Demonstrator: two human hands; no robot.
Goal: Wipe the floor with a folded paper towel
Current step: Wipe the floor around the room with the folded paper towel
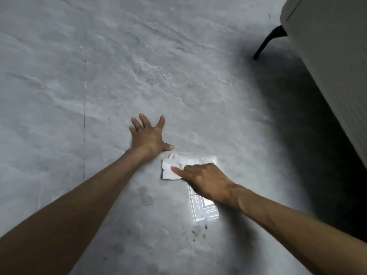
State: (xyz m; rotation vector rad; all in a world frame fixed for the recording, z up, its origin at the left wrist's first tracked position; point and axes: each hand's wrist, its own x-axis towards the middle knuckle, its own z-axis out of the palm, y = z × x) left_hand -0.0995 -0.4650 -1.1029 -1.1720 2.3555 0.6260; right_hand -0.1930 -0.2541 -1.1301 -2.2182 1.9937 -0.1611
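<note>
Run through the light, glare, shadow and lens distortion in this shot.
Head view: dim, soft light on the grey floor. Head view: a bright window-like glare patch sits by the right hand, which rests on the paper towel. Head view: deep shadow spreads beside the pale furniture. Head view: wide-angle stretch swells both forearms toward the bottom corners, and the left hand looks sharp.

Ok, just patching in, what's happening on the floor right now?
A person is down over the grey floor. The left hand lies flat on it with fingers spread. The right hand presses on the folded paper towel; its fingers are mostly hidden. Some dark specks sit nearer the person, not under the towel.
</note>
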